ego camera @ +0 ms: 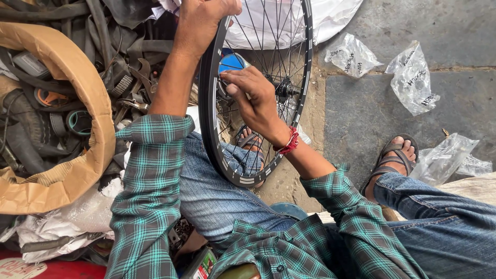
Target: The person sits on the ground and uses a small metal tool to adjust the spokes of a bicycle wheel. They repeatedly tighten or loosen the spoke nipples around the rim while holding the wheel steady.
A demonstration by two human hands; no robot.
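Note:
A black bicycle wheel rim [211, 113] with thin spokes and a hub [285, 89] stands upright between my knees. My left hand [202, 19] grips the top of the rim. My right hand [254, 98] reaches in through the spokes, fingers pinched on a spoke near the rim's inner side. A red thread band circles my right wrist. Whether a small tool sits in my right fingers is not visible.
A torn cardboard box [85, 155] at the left holds rubber tubes and metal parts. Clear plastic bags [413, 77] lie on the stone floor at the right. A white sheet [330, 15] lies behind the wheel. My sandalled feet [395, 155] rest on the floor.

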